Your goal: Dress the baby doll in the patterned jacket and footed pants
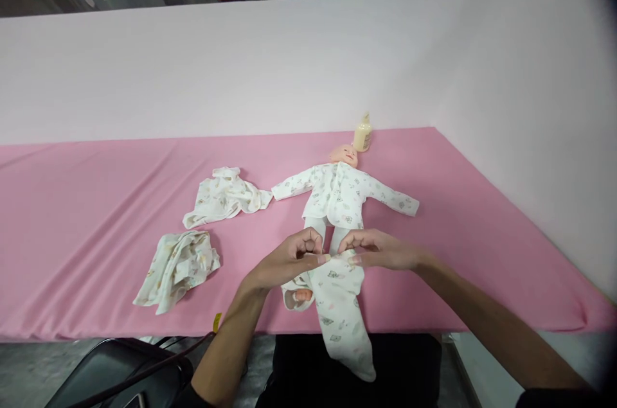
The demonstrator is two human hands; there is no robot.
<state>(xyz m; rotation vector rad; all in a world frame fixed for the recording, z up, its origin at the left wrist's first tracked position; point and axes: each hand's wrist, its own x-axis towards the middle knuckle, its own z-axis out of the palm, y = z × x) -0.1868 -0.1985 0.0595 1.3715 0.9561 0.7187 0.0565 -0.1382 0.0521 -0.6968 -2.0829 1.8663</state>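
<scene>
A baby doll (344, 155) lies on its back on the pink-covered table, its head toward the wall. It wears a white printed long-sleeved top (336, 193) with both sleeves spread out. Over its lower legs are white printed baby trousers (340, 305), one leg hanging past the table's front edge. A doll's foot shows in the opening of the other leg. My left hand (296, 256) pinches the cloth at the trousers' upper edge. Close beside it, my right hand (378, 250) pinches the same edge with thumb and fingers.
Two crumpled white printed garments, a farther one (225, 196) and a nearer one (178, 266), lie left of the doll. A cream pump bottle (362, 133) stands near the wall. A black chair (120, 372) is below the table's front edge (120, 333).
</scene>
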